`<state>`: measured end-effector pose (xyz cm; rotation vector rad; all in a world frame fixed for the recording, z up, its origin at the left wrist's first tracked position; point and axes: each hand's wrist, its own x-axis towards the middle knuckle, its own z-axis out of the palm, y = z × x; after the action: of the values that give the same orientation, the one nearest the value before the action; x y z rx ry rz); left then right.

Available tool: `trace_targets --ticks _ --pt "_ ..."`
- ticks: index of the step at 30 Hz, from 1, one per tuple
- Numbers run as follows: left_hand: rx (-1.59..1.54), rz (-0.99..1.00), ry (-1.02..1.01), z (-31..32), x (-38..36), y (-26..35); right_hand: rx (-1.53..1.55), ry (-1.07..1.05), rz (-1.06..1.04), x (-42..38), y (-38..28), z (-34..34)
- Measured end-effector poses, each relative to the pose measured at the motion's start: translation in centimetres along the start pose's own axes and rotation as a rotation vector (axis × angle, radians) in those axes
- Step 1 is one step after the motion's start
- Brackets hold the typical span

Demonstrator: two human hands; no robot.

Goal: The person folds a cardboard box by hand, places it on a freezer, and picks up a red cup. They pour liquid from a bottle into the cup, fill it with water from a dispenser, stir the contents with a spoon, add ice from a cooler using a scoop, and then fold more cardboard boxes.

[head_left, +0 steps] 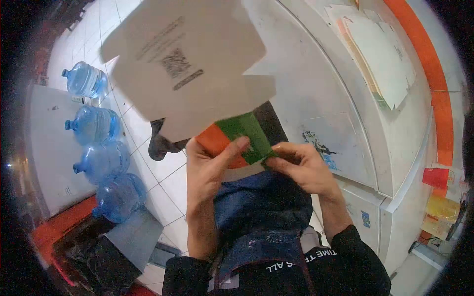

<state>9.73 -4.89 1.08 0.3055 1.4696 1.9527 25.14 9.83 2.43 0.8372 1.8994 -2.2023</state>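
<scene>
A partly folded cardboard box [217, 59] is in front of me, its plain pale inner side printed with dark text and a square code. Its near wall [232, 130] shows orange and green printing and stands bent up toward me. My left hand [210, 167] is closed on this wall, thumb across the orange and green face, the other fingers mostly hidden behind it. At the green corner, my right hand [306, 167] pinches the edge between thumb and fingers. The box is held in the air above my lap.
Several large blue water bottles [94, 123] lie in a row on the white tiled floor [170, 192] at left. Below them is a dark open box [98, 256]. Flat cardboard sheets [380, 59] rest on a white appliance [340, 113] at right.
</scene>
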Motion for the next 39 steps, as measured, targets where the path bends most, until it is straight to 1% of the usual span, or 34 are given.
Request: trace_targets --ticks 1,2,3,5,6,8,10,12,13,14,16,17,18,20,21,22,24,25,26,28,30,32,33,35,36,38,39 --pt "0.106 -0.017 -0.058 -0.2 0.3 0.2 0.067 0.051 -0.009 0.6 1.1 0.0" --pt "0.214 -0.038 -0.115 -0.3 0.3 0.3 0.069 0.047 -0.009 0.8 2.1 -0.2" --pt "0.216 -0.036 -0.112 -0.5 0.3 0.2 0.090 0.126 -0.035 1.1 2.8 -0.5" --pt "0.006 -0.080 -0.091 -0.8 0.2 -0.5 0.170 0.266 -0.070 1.5 3.4 -0.9" --pt "0.008 -0.075 -0.092 -1.2 -0.2 -1.3 0.170 0.265 -0.075 1.6 3.5 -0.9" --pt "-0.030 -0.261 -0.059 -1.7 -1.4 -3.3 0.256 0.357 -0.064 1.6 3.7 -0.8" --pt "0.017 -0.254 -0.038 -1.2 -2.1 -4.8 0.284 0.356 -0.064 1.9 3.7 0.0" --pt "0.322 -0.018 0.151 -0.5 -2.8 -6.2 0.307 0.354 -0.057 2.1 3.7 0.7" --pt "0.682 0.321 0.176 0.1 -2.7 -6.4 0.322 0.350 -0.075 2.2 3.9 1.1" --pt "0.683 0.321 0.181 0.7 -2.8 -6.4 0.337 0.345 -0.096 2.3 4.0 1.4" --pt "0.800 0.471 0.180 1.4 -2.9 -6.4 0.342 0.363 -0.090 2.6 4.8 1.0" --pt "0.742 0.489 0.119 1.5 -3.2 -5.9 0.347 0.390 -0.080 2.7 5.1 0.7" --pt "0.741 0.489 0.118 0.7 -3.6 -6.5 0.347 0.391 -0.081 2.5 5.0 0.5" --pt "0.030 -0.019 0.034 -1.5 -4.3 -8.3 0.223 0.398 -0.007 1.9 4.6 0.3" --pt "-0.065 -0.132 0.083 -1.1 -4.0 -6.6 0.223 0.399 -0.001 1.7 4.5 0.4" --pt "-0.067 -0.134 0.087 -0.8 -3.8 -5.8 0.230 0.400 -0.021 1.6 4.4 0.4" --pt "-0.031 -0.289 0.006 -0.7 -3.2 -4.9 0.236 0.397 -0.047 1.6 4.4 0.5" --pt "-0.144 -0.398 -0.076 -1.2 -3.0 -5.2 0.207 0.382 -0.034 1.5 4.6 0.4" --pt "-0.143 -0.397 -0.077 -1.8 -2.9 -6.1 0.180 0.369 -0.022 1.3 4.9 0.4" --pt "0.022 -0.326 -0.170 -2.2 -2.7 -7.1 0.198 0.343 0.010 0.9 5.1 0.4" --pt "0.035 -0.339 -0.131 -2.3 -3.2 -7.5 0.213 0.315 0.040 0.4 5.4 0.2" --pt "0.022 -0.403 -0.177 -2.6 -3.8 -8.0 0.145 0.280 0.145 -0.5 5.9 -0.5" --pt "0.021 -0.402 -0.183 -3.0 -4.2 -8.3 0.144 0.286 0.142 -1.2 6.2 -1.8" --pt "-0.068 -0.404 -0.273 -4.0 -5.4 -8.6 0.098 -0.017 0.044 -2.9 6.9 -4.6" --pt "-0.067 -0.408 -0.281 -4.1 -6.2 -8.6 0.101 -0.008 0.045 -2.9 6.8 -4.8" --pt "-0.155 -0.462 -0.262 -4.2 -7.4 -8.3 0.563 0.002 -0.171 -2.1 6.4 -5.5" --pt "-0.116 -0.490 -0.274 -4.4 -7.7 -8.9 0.638 0.051 -0.181 -1.5 6.2 -5.1"
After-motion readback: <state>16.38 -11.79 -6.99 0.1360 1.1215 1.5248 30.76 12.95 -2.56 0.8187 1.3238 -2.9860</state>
